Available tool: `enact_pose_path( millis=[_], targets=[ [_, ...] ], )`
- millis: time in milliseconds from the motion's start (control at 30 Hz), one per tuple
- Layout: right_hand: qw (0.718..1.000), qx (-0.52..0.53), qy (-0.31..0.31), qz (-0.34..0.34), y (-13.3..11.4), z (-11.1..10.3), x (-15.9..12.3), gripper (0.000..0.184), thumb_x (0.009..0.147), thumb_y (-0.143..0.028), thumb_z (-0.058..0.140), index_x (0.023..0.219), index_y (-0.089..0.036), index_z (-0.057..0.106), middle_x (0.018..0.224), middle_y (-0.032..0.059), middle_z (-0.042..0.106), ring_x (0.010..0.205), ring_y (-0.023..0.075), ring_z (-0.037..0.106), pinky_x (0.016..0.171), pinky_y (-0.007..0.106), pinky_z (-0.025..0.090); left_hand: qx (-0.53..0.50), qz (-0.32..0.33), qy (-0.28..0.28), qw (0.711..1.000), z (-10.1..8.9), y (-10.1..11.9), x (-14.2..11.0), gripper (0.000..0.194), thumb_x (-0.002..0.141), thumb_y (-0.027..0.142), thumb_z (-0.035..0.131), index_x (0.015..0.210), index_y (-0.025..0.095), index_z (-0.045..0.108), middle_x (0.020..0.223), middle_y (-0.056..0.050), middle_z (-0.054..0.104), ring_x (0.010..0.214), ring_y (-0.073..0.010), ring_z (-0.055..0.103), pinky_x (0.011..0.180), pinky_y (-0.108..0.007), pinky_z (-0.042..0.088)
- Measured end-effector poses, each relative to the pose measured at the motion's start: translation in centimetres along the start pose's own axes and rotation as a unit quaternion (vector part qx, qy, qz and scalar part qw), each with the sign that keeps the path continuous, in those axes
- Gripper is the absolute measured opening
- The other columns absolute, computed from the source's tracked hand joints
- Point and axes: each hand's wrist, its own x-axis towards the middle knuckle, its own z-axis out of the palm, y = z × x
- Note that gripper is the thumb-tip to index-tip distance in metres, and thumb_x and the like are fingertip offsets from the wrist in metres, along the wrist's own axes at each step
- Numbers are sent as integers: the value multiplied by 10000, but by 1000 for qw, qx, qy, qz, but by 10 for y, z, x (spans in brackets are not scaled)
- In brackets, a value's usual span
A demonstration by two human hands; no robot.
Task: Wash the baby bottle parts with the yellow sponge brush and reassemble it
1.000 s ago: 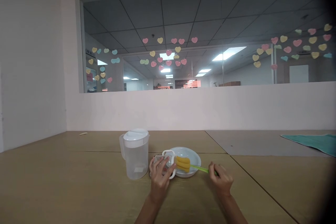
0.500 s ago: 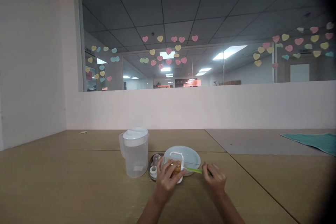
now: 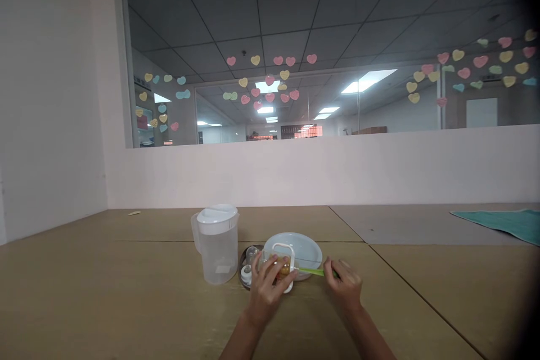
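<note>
My left hand (image 3: 267,288) is closed around a small clear bottle with a white handle frame (image 3: 282,266), held tilted over the near edge of a white plate (image 3: 304,247). My right hand (image 3: 342,287) pinches the green handle of a brush (image 3: 315,271). The brush's yellow sponge head sits inside the bottle. Just left of the bottle, a dark round tray (image 3: 246,264) holds small white and clear bottle parts.
A white lidded plastic pitcher (image 3: 216,243) stands left of the tray on the wooden table (image 3: 126,292). A teal cloth (image 3: 504,221) lies at the far right. A white half wall with a window of paper hearts runs behind.
The yellow sponge head lay on the plate a second ago; it has gone into the bottle, which my left hand lifted off the tray and moved right. My right hand slid left.
</note>
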Motion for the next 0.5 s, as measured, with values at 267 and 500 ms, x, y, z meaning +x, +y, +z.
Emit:
enact_pose_path(
  millis=[267,500],
  targets=[
    [1000,1,0,2,0,-1,0,337,801,-121,551,482,-156,450,449,-52,383,451,49,346,497,200,264,6,0,-8,1000,-1,0,0,387,793,148,624,1096,388,604,1118,4,646,1088,-192,532,1047,-509,282],
    [1000,5,1,4,0,0,0,331,800,-120,556,484,-155,463,450,-44,396,454,54,354,507,208,268,4,-1,14,1000,0,0,1,341,823,151,582,1074,380,617,1110,5,647,1090,-172,536,1061,-498,276]
  ],
)
